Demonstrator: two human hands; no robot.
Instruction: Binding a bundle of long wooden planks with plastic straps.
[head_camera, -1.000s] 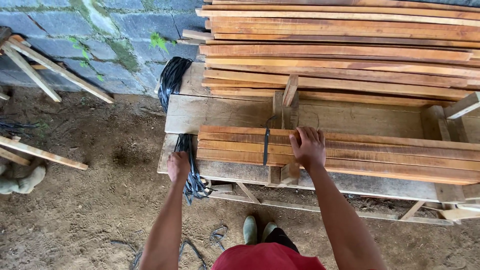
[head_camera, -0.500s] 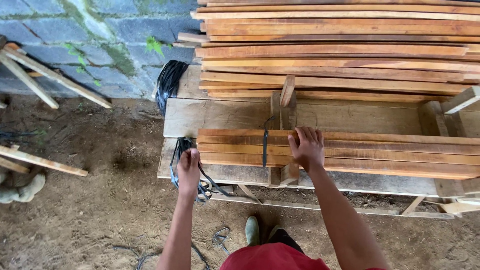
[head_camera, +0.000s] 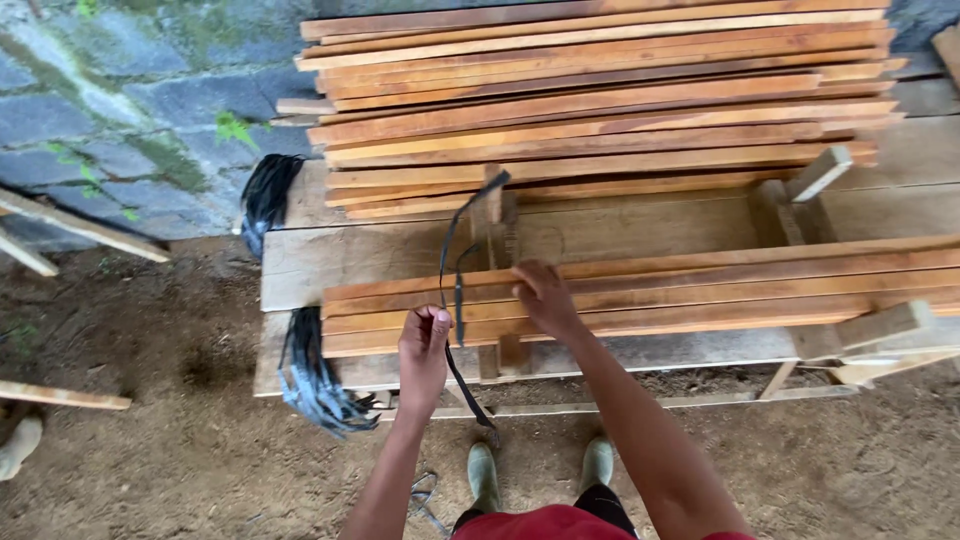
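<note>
A black strap runs through the centre of the frame, looping up from a closed left hand to the top of a wooden post and trailing down past the bench edge toward the dirt floor. The left hand's fingers are curled tight into a fist around the strap, thumb on top. Just right of it, the right hand rests on a low bundle of slats, fingers bent and drawn together at the bundle's near left end; whether they pinch the strap's short second end cannot be told.

The bundle, about four or five slats showing, lies across a plank bench at centre right. Behind it, in the upper half of the frame, a taller stack of well over a dozen slats sits against a stone wall.

Two hanks of spare black straps hang at the bench's left end, one at its near corner, another at its far corner. Two green boots stand at bottom centre, and three loose sticks lie at the left edge.
</note>
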